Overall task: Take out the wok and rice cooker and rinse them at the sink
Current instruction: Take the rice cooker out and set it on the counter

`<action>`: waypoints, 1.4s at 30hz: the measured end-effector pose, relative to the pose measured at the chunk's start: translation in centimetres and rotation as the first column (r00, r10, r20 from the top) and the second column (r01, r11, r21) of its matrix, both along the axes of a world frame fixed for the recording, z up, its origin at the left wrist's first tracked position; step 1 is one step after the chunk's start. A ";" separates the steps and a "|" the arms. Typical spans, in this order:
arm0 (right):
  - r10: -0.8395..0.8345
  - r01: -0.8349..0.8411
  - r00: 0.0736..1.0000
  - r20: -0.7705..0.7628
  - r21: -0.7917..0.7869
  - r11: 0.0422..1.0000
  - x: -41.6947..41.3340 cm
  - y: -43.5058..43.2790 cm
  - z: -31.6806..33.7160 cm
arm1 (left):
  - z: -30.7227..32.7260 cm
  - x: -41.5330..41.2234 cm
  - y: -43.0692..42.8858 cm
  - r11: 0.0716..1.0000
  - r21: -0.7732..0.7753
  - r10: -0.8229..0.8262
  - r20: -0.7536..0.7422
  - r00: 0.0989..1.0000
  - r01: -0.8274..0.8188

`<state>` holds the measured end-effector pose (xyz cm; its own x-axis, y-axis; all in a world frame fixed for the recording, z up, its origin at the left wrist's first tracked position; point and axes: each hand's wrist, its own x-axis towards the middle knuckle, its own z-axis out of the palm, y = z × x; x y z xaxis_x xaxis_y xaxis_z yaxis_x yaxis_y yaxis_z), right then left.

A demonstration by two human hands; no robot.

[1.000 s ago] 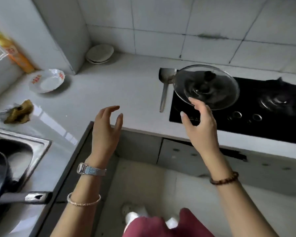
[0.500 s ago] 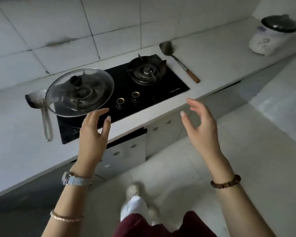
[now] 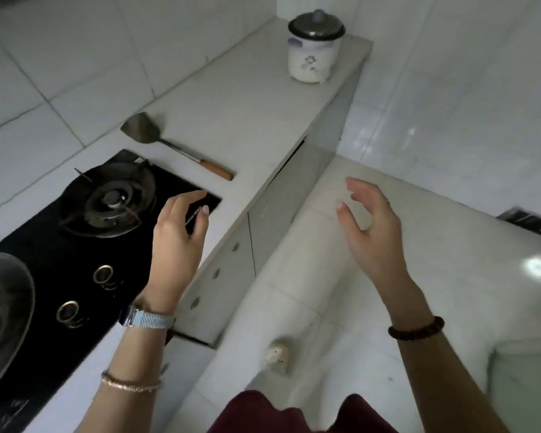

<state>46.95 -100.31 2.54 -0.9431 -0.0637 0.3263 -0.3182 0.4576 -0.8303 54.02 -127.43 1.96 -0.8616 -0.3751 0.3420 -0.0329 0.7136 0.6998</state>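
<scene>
A white rice cooker [image 3: 313, 54] with a dark lid and a flower print stands at the far end of the white counter [image 3: 231, 98], well beyond both hands. My left hand [image 3: 177, 235] hovers over the right edge of the black gas hob [image 3: 75, 245], fingers loosely spread, holding nothing. My right hand [image 3: 370, 226] is raised over the floor beside the counter, fingers relaxed and empty. The wok and the sink are out of view.
A metal spatula [image 3: 172, 145] with a wooden handle lies on the counter just past the hob. A glass lid [image 3: 0, 304] sits on the hob at the left edge. Cabinet doors [image 3: 263, 232] run under the counter; pale tiled floor [image 3: 450, 245] lies to the right.
The view has swung right from the sink and wok along the counter to the rice cooker. Both hands stay raised and empty.
</scene>
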 end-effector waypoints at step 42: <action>-0.011 0.007 0.999 0.044 0.097 0.995 -55.2 17.3 -0.3 | -2.5 -56.0 17.6 0.999 0.023 -0.031 -0.014 0.999 0.031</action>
